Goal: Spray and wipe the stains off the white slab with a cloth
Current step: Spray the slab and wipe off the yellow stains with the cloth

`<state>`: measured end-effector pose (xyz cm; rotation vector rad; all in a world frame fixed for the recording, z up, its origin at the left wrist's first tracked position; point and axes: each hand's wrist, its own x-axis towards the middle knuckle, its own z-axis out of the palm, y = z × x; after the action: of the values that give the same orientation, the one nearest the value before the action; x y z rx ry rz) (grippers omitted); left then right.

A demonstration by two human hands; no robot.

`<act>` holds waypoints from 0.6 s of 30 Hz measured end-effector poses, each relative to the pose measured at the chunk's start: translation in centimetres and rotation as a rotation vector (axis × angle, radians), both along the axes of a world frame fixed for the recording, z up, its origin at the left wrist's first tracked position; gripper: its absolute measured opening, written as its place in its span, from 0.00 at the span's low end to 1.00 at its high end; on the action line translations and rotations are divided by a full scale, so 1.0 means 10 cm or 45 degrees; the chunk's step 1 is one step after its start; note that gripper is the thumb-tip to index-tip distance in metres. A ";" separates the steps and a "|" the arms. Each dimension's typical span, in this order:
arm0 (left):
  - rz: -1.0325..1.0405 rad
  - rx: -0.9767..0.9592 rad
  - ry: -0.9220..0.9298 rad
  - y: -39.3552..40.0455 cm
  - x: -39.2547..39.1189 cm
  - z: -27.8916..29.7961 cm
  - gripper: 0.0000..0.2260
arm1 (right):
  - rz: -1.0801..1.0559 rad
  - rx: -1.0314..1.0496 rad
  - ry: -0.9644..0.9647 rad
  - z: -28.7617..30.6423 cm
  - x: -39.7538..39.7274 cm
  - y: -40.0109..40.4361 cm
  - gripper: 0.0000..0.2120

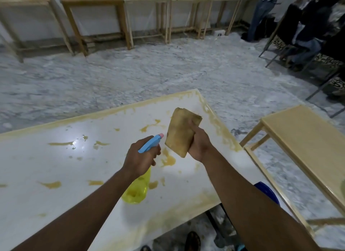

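Left hand (140,158): I see its fingers curled tight round the yellow plastic spray bottle with a blue trigger head (137,190), held above the big white flat slab (46,166).
Right hand (199,145): fingers and thumb pinch a folded, stained tan cloth (180,131), lifted over the slab's far right corner.
Slab: shiny, with yellow-brown stains (168,158) under both hands and along its edges.
Room: grey marble floor (130,78) past the slab's far edge; a light wooden table (306,138) just right of it.

White slab (56,168) yellow-stained; stained folded cloth (181,131) and yellow spray bottle (138,189) above.

Head view — forward, downward, near hands (168,148)
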<state>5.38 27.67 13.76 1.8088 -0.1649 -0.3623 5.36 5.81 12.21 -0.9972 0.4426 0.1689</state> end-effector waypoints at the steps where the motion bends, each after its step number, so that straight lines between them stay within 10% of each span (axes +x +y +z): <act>1: -0.006 0.001 -0.011 0.03 0.00 0.00 0.21 | -0.003 -0.011 0.000 0.00 0.03 0.03 0.24; 18: 0.160 0.086 0.033 -0.13 0.40 -0.12 0.21 | 0.057 0.053 0.028 -0.26 0.64 -0.16 0.35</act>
<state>9.42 26.34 12.55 1.8698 -0.0213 -0.3052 11.77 4.24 9.63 -0.9657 0.4355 0.2283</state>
